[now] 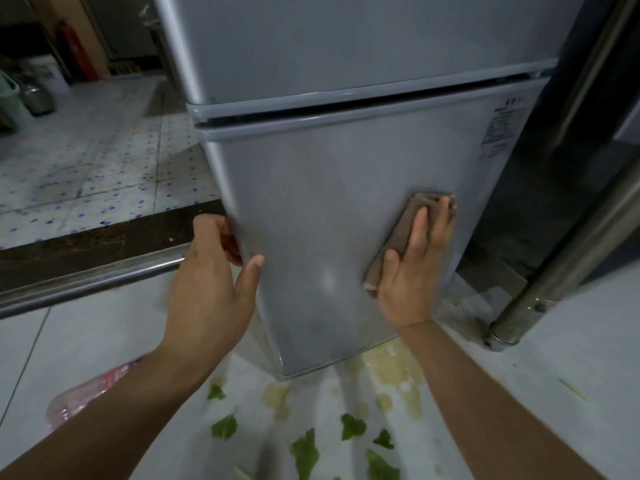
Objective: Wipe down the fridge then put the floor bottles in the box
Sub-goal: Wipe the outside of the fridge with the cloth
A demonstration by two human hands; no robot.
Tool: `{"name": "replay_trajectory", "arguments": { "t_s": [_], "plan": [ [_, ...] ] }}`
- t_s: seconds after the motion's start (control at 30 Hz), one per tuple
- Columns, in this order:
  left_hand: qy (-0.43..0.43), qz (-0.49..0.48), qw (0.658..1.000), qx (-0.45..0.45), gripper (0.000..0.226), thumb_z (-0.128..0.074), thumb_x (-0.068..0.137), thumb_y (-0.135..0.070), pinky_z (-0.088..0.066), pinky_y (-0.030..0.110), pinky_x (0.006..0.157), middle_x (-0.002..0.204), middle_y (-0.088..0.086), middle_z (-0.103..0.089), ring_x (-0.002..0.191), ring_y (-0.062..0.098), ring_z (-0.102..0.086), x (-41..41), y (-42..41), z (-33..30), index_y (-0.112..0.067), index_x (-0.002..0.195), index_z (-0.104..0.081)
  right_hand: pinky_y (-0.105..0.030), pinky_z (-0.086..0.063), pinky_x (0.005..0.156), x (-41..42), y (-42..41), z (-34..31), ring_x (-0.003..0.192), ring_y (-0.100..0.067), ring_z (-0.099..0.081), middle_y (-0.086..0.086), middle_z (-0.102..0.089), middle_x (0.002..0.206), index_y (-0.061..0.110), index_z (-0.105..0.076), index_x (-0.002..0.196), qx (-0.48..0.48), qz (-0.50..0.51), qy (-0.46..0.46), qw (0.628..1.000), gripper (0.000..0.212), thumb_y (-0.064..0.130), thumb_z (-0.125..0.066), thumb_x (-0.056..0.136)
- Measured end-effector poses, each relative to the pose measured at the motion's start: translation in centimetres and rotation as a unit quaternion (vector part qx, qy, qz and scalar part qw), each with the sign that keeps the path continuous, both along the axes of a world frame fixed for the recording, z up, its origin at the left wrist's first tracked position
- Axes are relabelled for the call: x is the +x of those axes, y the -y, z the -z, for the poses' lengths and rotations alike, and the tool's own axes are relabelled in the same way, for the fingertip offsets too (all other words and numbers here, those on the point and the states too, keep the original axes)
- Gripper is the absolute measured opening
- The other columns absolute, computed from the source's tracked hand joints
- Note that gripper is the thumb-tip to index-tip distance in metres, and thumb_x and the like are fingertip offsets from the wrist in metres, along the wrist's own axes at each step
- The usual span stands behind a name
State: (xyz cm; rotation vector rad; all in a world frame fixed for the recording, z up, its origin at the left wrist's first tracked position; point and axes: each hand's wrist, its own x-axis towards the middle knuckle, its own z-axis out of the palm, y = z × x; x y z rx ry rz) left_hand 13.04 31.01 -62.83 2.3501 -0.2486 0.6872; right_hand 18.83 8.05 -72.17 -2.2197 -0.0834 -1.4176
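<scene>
A small grey two-door fridge point(332, 174) stands right in front of me. My right hand point(412, 268) presses a folded brown cloth point(401, 230) flat against the lower door, near its right side, with the fingers straight. My left hand point(211, 282) grips the lower door's left edge, fingers curled round the side and thumb on the front. A plastic bottle with a pink label point(90, 393) lies on the floor at the lower left, partly hidden behind my left forearm.
Green leaf scraps point(304, 448) and a yellowish spill point(394, 375) lie on the white tiles below the fridge. A steel table leg point(530, 306) stands at the right. A metal threshold rail point(86, 282) crosses the left, with a red fire extinguisher point(74, 50) beyond.
</scene>
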Motion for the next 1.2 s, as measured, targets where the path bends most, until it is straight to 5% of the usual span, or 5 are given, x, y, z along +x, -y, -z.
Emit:
{"name": "replay_trajectory", "arguments": {
  "t_s": [0.23, 0.6, 0.87, 1.0, 1.2],
  "plan": [
    [-0.009, -0.014, 1.0, 0.002, 0.033, -0.061, 0.086, -0.021, -0.044, 0.034, 0.065, 0.092, 0.0, -0.055, 0.075, 0.022, -0.059, -0.1, 0.2, 0.1, -0.02, 0.104, -0.033, -0.05, -0.007, 0.119, -3.8, -7.1, 0.8, 0.145, -0.04, 0.002, -0.016, -0.002, 0.156, 0.008, -0.013, 0.148, 0.058, -0.087, -0.083, 0.991, 0.066, 0.021, -0.038, 0.088],
    [0.0, -0.015, 1.0, -0.013, 0.031, -0.06, 0.087, -0.021, -0.044, 0.034, 0.065, 0.095, 0.001, -0.055, 0.079, 0.021, -0.057, 0.2, 0.1, 0.7, -0.018, 0.106, -0.035, -0.04, -0.056, 0.082, -6.3, -4.9, -1.6, 0.092, -0.017, -0.053, 0.0, -0.028, 0.124, 0.025, -0.04, 0.142, 0.06, -0.01, -0.159, 0.985, 0.068, 0.007, -0.065, 0.081],
    [0.004, 0.005, 1.0, -0.016, 0.033, -0.06, 0.087, -0.022, -0.047, 0.035, 0.067, 0.097, 0.0, -0.055, 0.083, 0.018, -0.057, 0.3, -0.1, 0.6, -0.027, 0.102, -0.03, -0.037, -0.03, 0.108, -6.0, -6.6, -1.4, 0.133, -0.041, -0.036, -0.018, -0.01, 0.149, 0.018, -0.019, 0.147, 0.037, 0.0, -0.141, 0.989, 0.073, 0.013, -0.049, 0.08],
    [0.005, 0.011, 1.0, -0.017, 0.032, -0.059, 0.088, -0.024, -0.047, 0.036, 0.067, 0.097, 0.001, -0.055, 0.083, 0.02, -0.057, 0.4, -0.3, 0.8, -0.026, 0.103, -0.031, -0.026, -0.044, 0.1, -4.3, -4.0, -1.1, 0.122, -0.006, -0.048, 0.031, -0.034, 0.138, 0.03, -0.032, 0.139, -0.024, 0.07, -0.111, 0.991, 0.043, 0.041, -0.039, 0.097],
    [0.0, 0.017, 1.0, -0.016, 0.033, -0.057, 0.088, -0.024, -0.046, 0.034, 0.067, 0.098, -0.003, -0.052, 0.083, 0.017, -0.056, 0.5, -0.1, 1.0, -0.027, 0.105, -0.029, -0.043, -0.026, 0.113, -1.0, 2.8, -2.1, 0.136, -0.043, -0.024, -0.029, -0.016, 0.151, -0.002, -0.008, 0.148, 0.084, 0.169, -0.173, 0.967, 0.083, 0.016, -0.057, 0.083]
  ]
}}
